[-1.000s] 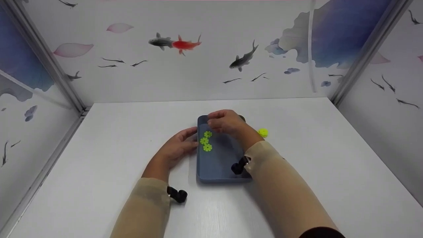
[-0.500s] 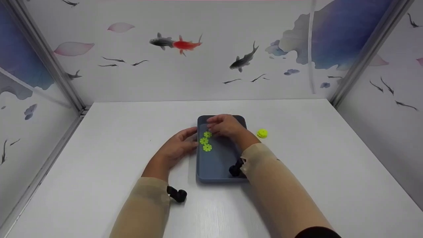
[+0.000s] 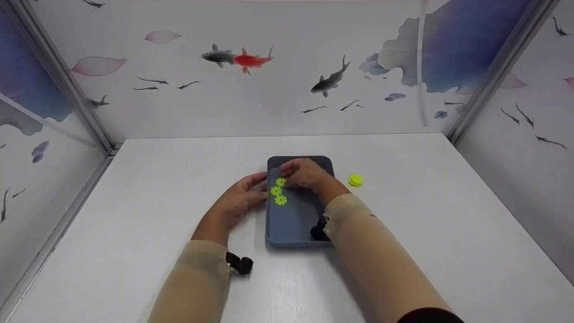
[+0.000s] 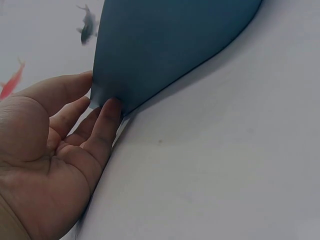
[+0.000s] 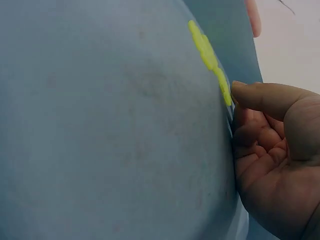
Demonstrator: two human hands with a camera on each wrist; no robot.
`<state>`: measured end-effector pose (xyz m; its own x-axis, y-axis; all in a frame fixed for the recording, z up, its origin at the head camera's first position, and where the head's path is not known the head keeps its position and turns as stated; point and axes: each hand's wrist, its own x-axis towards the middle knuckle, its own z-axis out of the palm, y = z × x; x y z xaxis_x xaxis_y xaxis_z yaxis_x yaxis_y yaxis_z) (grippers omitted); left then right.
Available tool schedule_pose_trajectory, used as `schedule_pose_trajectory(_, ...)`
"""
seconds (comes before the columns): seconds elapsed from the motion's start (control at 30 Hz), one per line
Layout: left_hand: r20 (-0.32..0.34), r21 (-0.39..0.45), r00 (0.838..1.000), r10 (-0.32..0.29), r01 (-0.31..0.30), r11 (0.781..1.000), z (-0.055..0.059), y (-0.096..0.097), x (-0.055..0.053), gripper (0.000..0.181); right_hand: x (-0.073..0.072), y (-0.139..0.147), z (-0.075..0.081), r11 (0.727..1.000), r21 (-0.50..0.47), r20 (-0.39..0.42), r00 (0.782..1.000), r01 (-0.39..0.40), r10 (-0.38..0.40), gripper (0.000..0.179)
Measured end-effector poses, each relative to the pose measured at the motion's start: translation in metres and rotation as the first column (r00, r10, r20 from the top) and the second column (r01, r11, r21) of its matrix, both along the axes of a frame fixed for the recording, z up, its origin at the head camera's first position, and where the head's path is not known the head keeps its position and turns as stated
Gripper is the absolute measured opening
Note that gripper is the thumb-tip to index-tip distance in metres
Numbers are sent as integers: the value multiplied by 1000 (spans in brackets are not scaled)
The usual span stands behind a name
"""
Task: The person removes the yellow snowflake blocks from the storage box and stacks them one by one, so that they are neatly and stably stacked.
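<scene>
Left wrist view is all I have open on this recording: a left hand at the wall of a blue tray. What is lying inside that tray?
Observer: The head view shows three yellow-green notched discs lying flat along the left side of the tray.

Operator: I can't see the right hand at all. Where is it?

Observer: The right hand is over the tray, close by the farthest of those discs.

Operator: Is there anything yellow outside the tray?

Observer: Yes, a small yellow pile sits on the table, to the right of the tray.
</scene>
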<state>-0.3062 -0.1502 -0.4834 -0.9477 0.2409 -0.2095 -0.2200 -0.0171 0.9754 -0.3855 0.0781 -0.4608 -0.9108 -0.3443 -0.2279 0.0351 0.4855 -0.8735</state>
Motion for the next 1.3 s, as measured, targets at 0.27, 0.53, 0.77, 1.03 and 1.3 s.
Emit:
schedule_pose_trajectory(0.27, 17, 45, 1000, 8, -9, 999, 0, 1, 1, 70, -1, -4, 0, 996, 83, -86, 996, -27, 34, 47)
schedule_pose_trajectory(0.53, 9, 20, 1000, 8, -8, 1000, 0, 1, 2, 70, 0, -4, -1, 993, 122, -119, 993, 3, 11, 42)
schedule_pose_trajectory(0.77, 10, 14, 1000, 18, -18, 1000, 0, 1, 1, 71, 2, -4, 2, 988, 152, -156, 988, 18, 6, 42)
schedule_pose_trajectory(1.03, 9, 7, 1000, 16, -16, 1000, 1, 1, 2, 70, 4, -4, 2, 986, 166, -183, 983, 24, 7, 42)
schedule_pose_trajectory(1.3, 1, 64, 1000, -14, 14, 998, 1, 1, 1, 70, 1, 0, -2, 988, 149, -204, 979, 34, -3, 38)
